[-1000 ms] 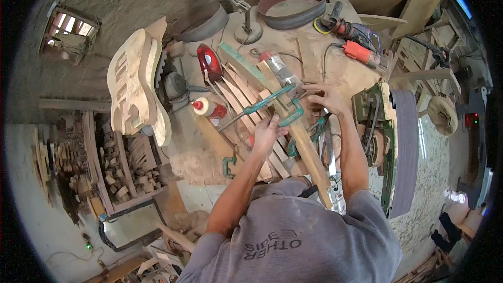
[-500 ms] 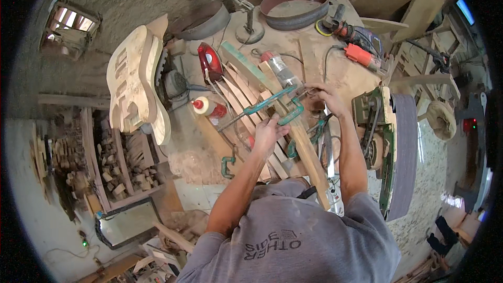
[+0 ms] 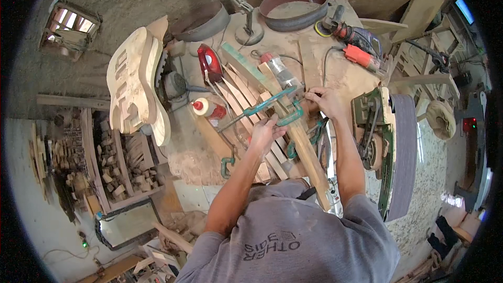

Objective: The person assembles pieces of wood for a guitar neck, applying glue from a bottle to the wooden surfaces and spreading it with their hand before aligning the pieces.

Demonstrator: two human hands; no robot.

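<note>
A teal C-clamp (image 3: 291,118) sits across a long pale wooden beam (image 3: 308,152) that slants over the bench toward me. My left hand (image 3: 266,135) is closed at the clamp's near-left side, its fingertips against the frame by the wood. At the clamp's right end, the thumb and fingers of my right hand (image 3: 326,102) pinch together around its screw end. That small part is mostly covered by the fingers. A teal bar clamp (image 3: 270,101) crosses the same beam just beyond. Thin wood strips (image 3: 246,99) lie beside the beam, left of it.
Left of the strips lie a red-and-white glue bottle (image 3: 208,108) and a red tail lamp (image 3: 209,64). A guitar-shaped wooden body (image 3: 137,81) stands farther left. To the right are a belt sander (image 3: 401,152) and a red-handled power tool (image 3: 361,58). A desk lamp (image 3: 249,34) stands at the back.
My right hand has dropped slightly, its fingers drawn closer together at the clamp's screw end. My left hand has shifted slightly and stays at the clamp.
</note>
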